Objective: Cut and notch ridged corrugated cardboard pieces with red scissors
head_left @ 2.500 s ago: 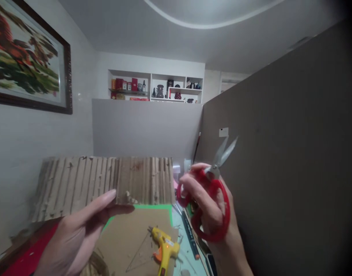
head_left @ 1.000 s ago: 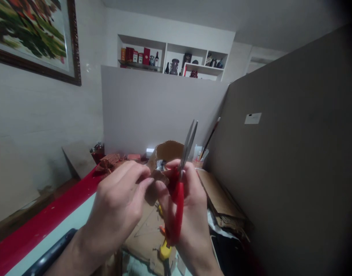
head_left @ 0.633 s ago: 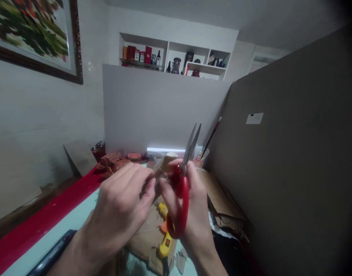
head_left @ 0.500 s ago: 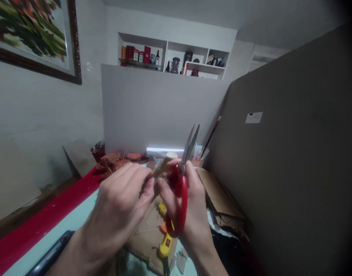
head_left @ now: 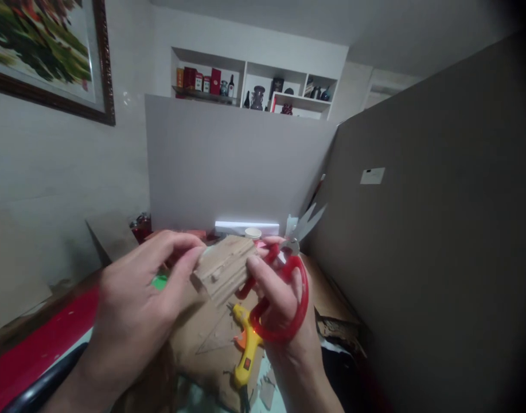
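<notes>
A small piece of corrugated cardboard (head_left: 226, 267), its face torn to show ridges, is held up between my hands. My left hand (head_left: 136, 292) pinches its left edge between thumb and fingers. My right hand (head_left: 288, 310) holds red-handled scissors (head_left: 295, 246) with the blades spread and pointing up to the right. The right thumb also presses on the cardboard's right edge. Below lies a yellow glue gun (head_left: 248, 350) with an orange trigger, resting on a cardboard sheet (head_left: 202, 367).
Cardboard sheets (head_left: 331, 292) are stacked on the right beside a grey partition (head_left: 417, 241). A white cup (head_left: 253, 233) stands at the back. Cardboard scraps (head_left: 267, 393) lie near the front. A dark, smooth object (head_left: 47, 378) is at lower left.
The cardboard piece has turned its ridged face into view. My left hand has shifted left, and the scissors have tilted to the right with their blades wider apart.
</notes>
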Demonstrator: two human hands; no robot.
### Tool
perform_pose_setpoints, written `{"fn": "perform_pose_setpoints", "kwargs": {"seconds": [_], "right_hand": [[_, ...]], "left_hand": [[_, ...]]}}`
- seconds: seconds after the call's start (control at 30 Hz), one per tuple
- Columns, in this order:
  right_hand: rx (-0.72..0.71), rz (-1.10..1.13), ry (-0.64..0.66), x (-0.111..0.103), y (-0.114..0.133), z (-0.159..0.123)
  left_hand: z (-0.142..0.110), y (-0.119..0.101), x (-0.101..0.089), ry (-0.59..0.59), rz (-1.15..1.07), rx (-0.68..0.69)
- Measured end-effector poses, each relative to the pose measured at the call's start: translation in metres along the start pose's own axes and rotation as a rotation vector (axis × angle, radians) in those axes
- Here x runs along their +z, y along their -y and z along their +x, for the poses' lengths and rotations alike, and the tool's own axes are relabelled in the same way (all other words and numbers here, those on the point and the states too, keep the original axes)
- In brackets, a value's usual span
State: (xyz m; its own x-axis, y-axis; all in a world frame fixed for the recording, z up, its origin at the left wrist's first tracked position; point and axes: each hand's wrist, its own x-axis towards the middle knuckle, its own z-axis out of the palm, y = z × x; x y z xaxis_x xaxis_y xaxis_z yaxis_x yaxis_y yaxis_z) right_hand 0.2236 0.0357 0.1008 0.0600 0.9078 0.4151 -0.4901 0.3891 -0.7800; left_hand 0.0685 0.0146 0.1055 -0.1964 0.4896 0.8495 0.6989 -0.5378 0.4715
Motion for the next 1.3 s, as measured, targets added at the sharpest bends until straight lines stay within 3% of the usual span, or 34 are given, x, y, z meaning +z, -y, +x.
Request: {"fn": "perform_pose_setpoints", "kwargs": {"seconds": [0.1, 0.23, 0.3, 0.43, 0.53, 0.6, 0.73, 0.97, 1.07, 1.2, 1.3], "right_hand": [[-0.054, 0.052, -0.091, 0.000, 0.000, 0.000], [-0.078, 0.116, -0.114, 0.001, 0.000, 0.001], [-0.069, 0.128, -0.066, 0.002, -0.002, -0.001], [0.032, 0.116, 0.101, 0.003, -0.008, -0.005], [0.118, 0.113, 0.214, 0.000, -0.010, -0.005], [0.153, 0.117, 0.271, -0.002, -0.010, -0.003], [0.176, 0.157, 0.269, 0.002, -0.009, -0.003], [0.121, 0.252, 0.167, 0.017, -0.022, -0.017], [0.228, 0.137, 0.290, 0.012, -0.019, -0.014], [0.269, 0.021, 0.531, -0.004, -0.003, -0.009], [0.438, -0.045, 0.657, -0.017, 0.012, -0.014]], "left_hand": [[0.000, -0.005, 0.001, -0.041, -0.037, -0.087], [0.000, -0.004, 0.003, 0.196, -0.244, -0.062], [-0.002, -0.002, 0.005, 0.249, -0.354, -0.138], [-0.007, -0.002, 0.006, 0.152, -0.509, -0.370], [-0.005, -0.005, 0.001, 0.011, -0.472, -0.398], [0.000, -0.005, -0.004, -0.018, -0.454, -0.382], [0.009, 0.000, -0.009, 0.109, -0.493, -0.412], [0.002, -0.002, 0.001, 0.173, -0.659, -0.458], [0.005, 0.004, 0.001, 0.120, -0.623, -0.427], [0.017, 0.017, -0.004, 0.062, -0.676, -0.461], [0.024, 0.020, -0.008, 0.026, -0.717, -0.462]]}}
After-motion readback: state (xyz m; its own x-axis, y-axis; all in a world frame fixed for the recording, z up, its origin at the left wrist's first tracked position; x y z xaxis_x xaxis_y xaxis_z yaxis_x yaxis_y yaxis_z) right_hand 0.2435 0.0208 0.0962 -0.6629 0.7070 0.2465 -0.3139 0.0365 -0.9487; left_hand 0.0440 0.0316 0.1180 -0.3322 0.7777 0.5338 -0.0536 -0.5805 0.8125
